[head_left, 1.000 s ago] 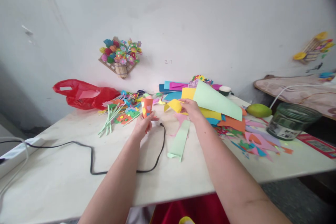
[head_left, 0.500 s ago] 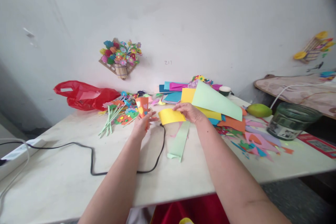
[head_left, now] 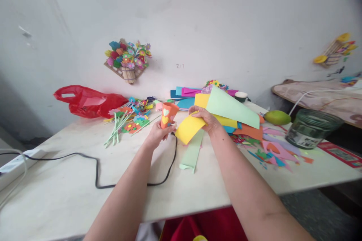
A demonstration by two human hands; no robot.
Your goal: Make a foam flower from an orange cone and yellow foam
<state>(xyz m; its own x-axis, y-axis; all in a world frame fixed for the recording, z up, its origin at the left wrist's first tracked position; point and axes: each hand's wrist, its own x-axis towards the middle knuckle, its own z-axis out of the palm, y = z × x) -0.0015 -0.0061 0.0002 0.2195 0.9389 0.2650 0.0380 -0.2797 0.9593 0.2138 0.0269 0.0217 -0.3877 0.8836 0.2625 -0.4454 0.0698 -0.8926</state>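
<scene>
Orange tapered cup (head_left: 166,116), heart-patterned, tilted – gripped low by the left hand (head_left: 158,134). Yellow craft sheet (head_left: 190,128), curved – pinched by the right hand (head_left: 206,118), the cup at its 10 o'clock; hands apart, above the worktop (head_left: 166,205). Pale green strip (head_left: 192,152), at the sheet's 6 o'clock. Red plastic bag (head_left: 87,102), at the cup's 9 o'clock. Glass jar (head_left: 312,130), at the sheet's 3 o'clock.
</scene>
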